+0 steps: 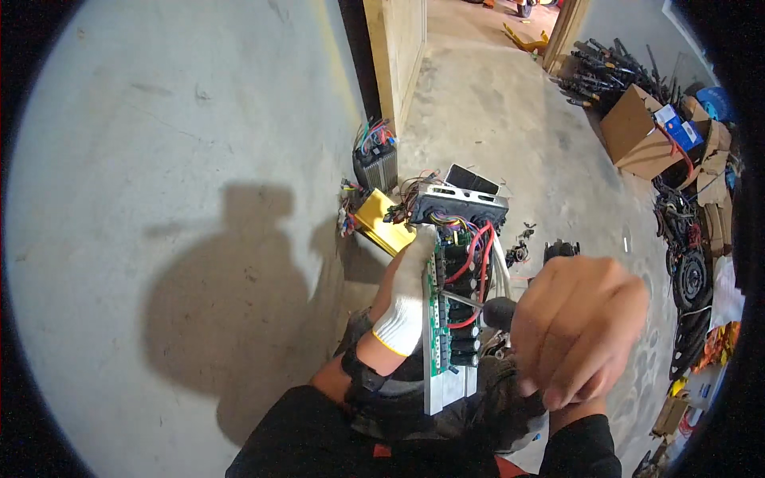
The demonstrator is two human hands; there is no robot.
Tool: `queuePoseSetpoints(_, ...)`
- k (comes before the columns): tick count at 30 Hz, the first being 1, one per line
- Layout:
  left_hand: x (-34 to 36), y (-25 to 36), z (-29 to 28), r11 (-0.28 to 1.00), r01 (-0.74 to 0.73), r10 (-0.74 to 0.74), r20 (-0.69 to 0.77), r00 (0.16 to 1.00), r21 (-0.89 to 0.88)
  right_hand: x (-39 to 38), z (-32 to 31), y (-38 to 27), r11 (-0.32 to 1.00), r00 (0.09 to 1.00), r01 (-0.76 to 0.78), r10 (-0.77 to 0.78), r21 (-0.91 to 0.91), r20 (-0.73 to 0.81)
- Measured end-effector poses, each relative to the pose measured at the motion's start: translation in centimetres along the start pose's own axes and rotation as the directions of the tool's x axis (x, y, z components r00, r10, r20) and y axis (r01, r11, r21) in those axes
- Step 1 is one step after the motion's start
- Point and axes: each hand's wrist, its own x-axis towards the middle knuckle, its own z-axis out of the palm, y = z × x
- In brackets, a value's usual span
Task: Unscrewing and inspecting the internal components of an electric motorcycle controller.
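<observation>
My left hand [414, 263], in a white knit glove, grips a long circuit board [438, 334] on an aluminium heatsink, with its fingers partly hidden behind it. The board carries black capacitors [464, 342], red cables [480, 263] and thin coloured wires. A black end plate [458, 205] with connectors hangs at its upper end. My bare right hand [578, 327] is closed around the dark handle of a screwdriver [498, 313], whose metal shaft reaches left onto the middle of the board.
Finned grey [374, 167] and yellow [381, 219] casings with wires stand beside the pale wall [159, 119]. A wooden door [402, 56] adjoins a doorway at the top. Black poles [598, 72], cardboard boxes [629, 131] and a black tyre [689, 271] are piled along the right.
</observation>
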Motion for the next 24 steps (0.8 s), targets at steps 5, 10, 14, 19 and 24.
queuePoseSetpoints(5, -0.5, -0.5, 1.3, 0.994, -0.087, 0.084, 0.056, 0.995, 0.059, -0.3, 0.4, -0.5, 0.986, 0.891, -0.113, 0.046, -0.124, -0.452)
queuePoseSetpoints(10, -0.3, -0.3, 0.0, 0.984, -0.153, 0.152, 0.023, 0.988, 0.092, -1.4, 1.7, 0.8, 0.977, 0.848, -0.106, -0.009, -0.187, -0.529)
queuePoseSetpoints(14, 0.0, -0.2, -1.5, 0.993, -0.089, 0.074, 0.177, 0.982, 0.079, -0.2, 2.3, 1.5, 0.912, 0.503, -0.266, -0.145, -0.312, -0.852)
queuePoseSetpoints(19, 0.0, -0.3, -0.9, 0.989, -0.109, 0.094, 0.139, 0.986, 0.101, -1.5, 1.7, 2.0, 0.845, 0.641, -0.173, -0.294, -0.507, -0.709)
queuePoseSetpoints(24, 0.1, -0.5, -0.2, 0.99, -0.053, 0.038, 0.116, 0.993, 0.128, -1.1, -0.5, -0.1, 0.89, 0.899, -0.058, -0.15, -0.452, -0.411)
